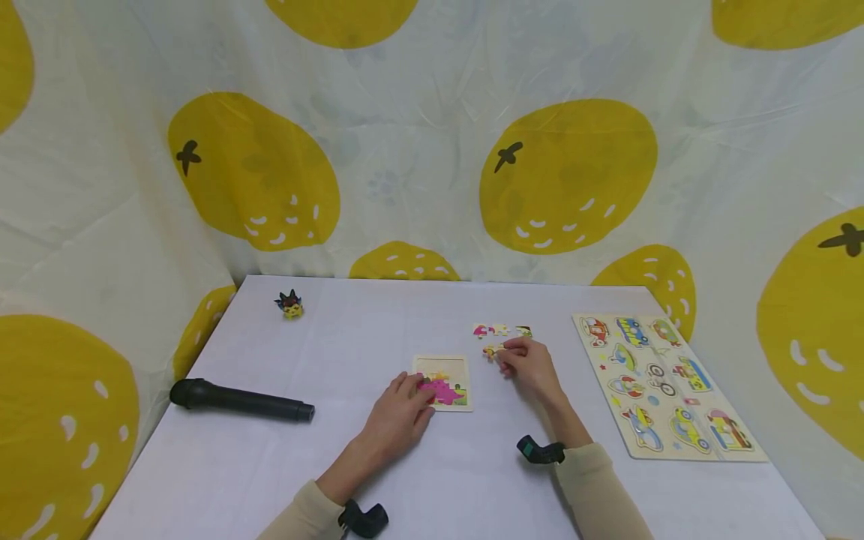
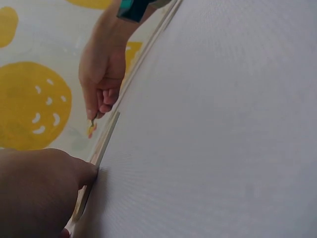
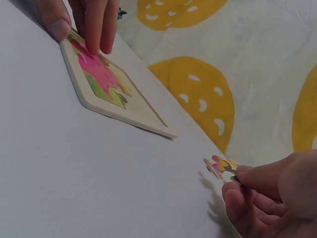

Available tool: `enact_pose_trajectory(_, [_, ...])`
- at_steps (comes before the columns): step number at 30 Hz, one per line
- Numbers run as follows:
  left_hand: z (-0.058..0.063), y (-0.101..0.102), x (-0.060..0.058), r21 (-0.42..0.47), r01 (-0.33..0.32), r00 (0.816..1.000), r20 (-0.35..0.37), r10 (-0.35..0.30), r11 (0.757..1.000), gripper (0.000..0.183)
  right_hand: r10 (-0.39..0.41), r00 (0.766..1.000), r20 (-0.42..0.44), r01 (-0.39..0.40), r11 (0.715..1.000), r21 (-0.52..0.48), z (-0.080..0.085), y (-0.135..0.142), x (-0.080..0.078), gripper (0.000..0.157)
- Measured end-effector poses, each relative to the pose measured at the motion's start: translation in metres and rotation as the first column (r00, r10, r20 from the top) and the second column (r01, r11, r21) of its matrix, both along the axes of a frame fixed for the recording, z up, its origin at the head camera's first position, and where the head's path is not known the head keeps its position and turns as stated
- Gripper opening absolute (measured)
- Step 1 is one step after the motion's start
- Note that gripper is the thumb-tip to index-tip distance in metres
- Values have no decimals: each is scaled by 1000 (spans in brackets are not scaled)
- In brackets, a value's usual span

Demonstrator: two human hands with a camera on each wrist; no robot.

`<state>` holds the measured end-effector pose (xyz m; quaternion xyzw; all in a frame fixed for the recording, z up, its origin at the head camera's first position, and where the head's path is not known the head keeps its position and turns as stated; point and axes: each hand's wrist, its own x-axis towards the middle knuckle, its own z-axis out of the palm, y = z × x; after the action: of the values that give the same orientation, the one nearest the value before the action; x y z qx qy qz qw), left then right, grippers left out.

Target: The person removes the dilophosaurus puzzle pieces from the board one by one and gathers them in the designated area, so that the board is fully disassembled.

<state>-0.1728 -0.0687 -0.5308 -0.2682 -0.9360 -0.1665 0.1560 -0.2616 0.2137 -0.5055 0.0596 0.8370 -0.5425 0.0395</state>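
A small wooden puzzle tray lies flat on the white table, partly filled with pieces showing a pink figure; its upper part is bare wood. My left hand rests on the tray's left side, fingertips touching the pink pieces and thumb at the rim. To the right of the tray, my right hand pinches a small yellow, pink and green jigsaw piece between thumb and fingertips, held just over the table. Several loose jigsaw pieces lie in a row beyond that hand.
A large wooden board with vehicle pictures lies at the right side of the table. On the left is a black microphone, and a small yellow and dark figurine stands at the far left. A fruit-print curtain hangs behind.
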Motion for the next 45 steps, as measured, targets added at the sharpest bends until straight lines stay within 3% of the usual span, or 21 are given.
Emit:
enact_pose_trajectory(7, [1,-1,0,3,6,1000,-10,-6,1000,30,-105,994,-6,105,994,-5,0,18,-4,28])
enact_pose_trajectory(16, [1,0,0,9,11,1000,-28,-10,1000,30,-209,978,-12,208,964,168,-2,36,-4,30])
enact_pose_trajectory(24, [2,-1,0,6,9,1000,-14,-9,1000,30,-219,975,-47,223,938,263,-4,42,-2,30])
enact_pose_trajectory(30, [2,-1,0,1,2,1000,17,-2,1000,31,-218,975,-39,221,936,274,-5,43,-3,31])
enact_pose_trajectory(45, [0,0,0,9,3,1000,-19,-3,1000,30,-227,965,-129,258,910,326,-11,38,-3,27])
